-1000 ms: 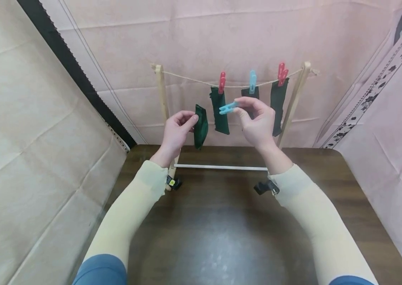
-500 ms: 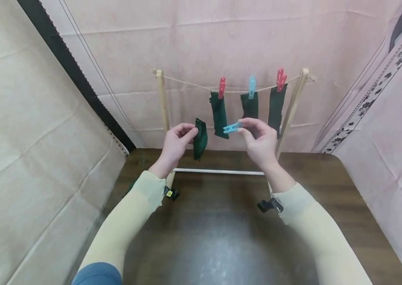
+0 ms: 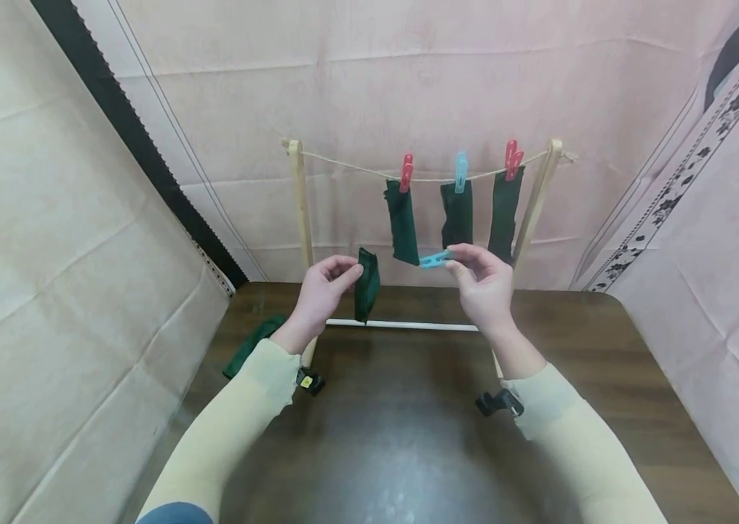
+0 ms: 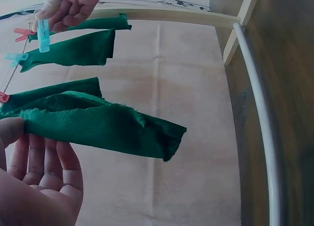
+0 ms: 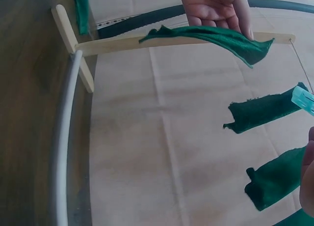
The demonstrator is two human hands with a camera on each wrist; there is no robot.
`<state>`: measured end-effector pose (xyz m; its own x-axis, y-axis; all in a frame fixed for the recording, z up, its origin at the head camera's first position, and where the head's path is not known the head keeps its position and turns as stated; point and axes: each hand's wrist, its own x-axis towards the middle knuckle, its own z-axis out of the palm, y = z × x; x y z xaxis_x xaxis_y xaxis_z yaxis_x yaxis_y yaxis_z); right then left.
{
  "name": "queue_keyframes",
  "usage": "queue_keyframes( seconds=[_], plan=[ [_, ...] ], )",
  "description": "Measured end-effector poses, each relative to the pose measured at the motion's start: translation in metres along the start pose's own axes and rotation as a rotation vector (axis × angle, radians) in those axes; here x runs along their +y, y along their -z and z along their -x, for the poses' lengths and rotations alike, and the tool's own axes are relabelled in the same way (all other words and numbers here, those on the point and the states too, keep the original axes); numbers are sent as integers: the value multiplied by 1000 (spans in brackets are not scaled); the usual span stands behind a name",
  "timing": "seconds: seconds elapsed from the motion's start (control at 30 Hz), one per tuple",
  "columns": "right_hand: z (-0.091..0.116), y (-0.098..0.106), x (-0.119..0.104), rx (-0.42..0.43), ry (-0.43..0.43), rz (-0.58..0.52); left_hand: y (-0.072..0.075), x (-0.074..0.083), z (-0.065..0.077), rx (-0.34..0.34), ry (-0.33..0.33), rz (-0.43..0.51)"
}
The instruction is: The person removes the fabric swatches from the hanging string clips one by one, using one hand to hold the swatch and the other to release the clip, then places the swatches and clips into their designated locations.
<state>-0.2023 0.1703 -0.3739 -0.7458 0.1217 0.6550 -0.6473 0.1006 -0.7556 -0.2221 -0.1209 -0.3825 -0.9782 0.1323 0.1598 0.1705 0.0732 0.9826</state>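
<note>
In the head view my left hand [image 3: 328,292] pinches a dark green cloth strip [image 3: 366,285] between thumb and fingers near its upper end. The strip hangs down, left of the pegged cloths and below the line. My right hand [image 3: 486,290] holds a light blue clothespin [image 3: 436,260] by one end, its other end pointing left toward the strip. Three green cloths hang from the string: one under a red clothespin [image 3: 406,173], one under a blue clothespin [image 3: 461,172], one under another red clothespin [image 3: 513,160]. In the left wrist view, the held strip [image 4: 98,125] looks folded lengthwise.
The string [image 3: 350,167] runs between two wooden posts [image 3: 300,204], joined low down by a white rod [image 3: 409,325]. Another green cloth [image 3: 254,346] lies on the brown table [image 3: 396,422] beside the left forearm. Pale fabric walls [image 3: 409,102] enclose the table.
Both hands have come down relative to the string, still holding the strip and the clothespin. The whole scene sits lower in view, and the cloth by the left forearm has come into sight.
</note>
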Motion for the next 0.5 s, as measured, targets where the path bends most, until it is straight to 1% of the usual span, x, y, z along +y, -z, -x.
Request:
queue_keyframes(
  seconds=[0.2, 0.33, 0.5],
  plan=[
    [11, 7, 7, 7, -24, -8, 0, -12, 8, -17, 21, -4],
    [21, 11, 13, 22, -25, -2, 1, -20, 17, -36, 43, -6],
    [31, 20, 17, 29, -43, 28, 7, -30, 28, -25, 56, 12]
  ],
)
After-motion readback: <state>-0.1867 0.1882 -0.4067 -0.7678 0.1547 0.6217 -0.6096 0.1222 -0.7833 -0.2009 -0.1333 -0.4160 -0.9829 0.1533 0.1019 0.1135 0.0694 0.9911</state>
